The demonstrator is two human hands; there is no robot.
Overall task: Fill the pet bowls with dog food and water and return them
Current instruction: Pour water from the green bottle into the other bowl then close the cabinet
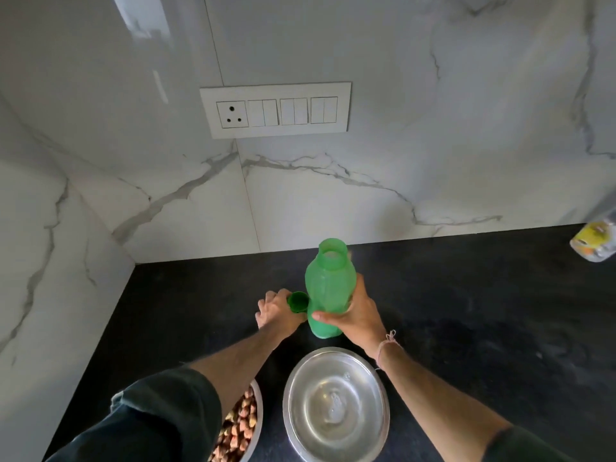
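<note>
Right hand [353, 313] wrapped around open green bottle [328, 288], left hand [278, 310] pinching cap [298, 302], bare counter [483, 311] rightward.

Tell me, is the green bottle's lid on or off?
Off. The green bottle stands upright with its mouth open, held by the right hand; the left hand holds the green cap.

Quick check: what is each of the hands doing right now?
Left hand: closed on the green cap, at the counter.
Right hand: closed around the open green bottle, upright.
</note>
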